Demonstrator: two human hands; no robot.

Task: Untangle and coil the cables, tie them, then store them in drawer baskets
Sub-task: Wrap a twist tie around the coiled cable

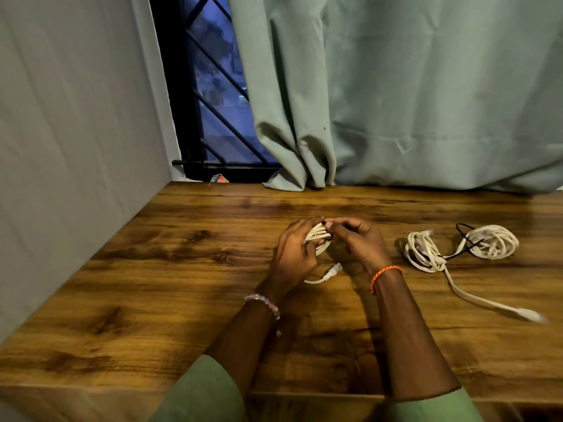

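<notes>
A small coil of white cable (318,236) is held above the wooden table (189,269) between both hands. My left hand (294,254) wraps around the coil's left side. My right hand (356,242) pinches a thin dark tie at the coil's top. The coil's loose end with a clear plug (332,272) hangs down to the table below my hands. To the right lie two more white cable coils: one (423,249) with a long tail running toward the front right, another (492,240) further right, with a black tie (463,242) between them.
A grey wall panel (76,147) borders the table on the left. A green curtain (396,102) hangs along the back edge, beside a barred window (213,102). A small colourful packet (219,178) lies on the sill.
</notes>
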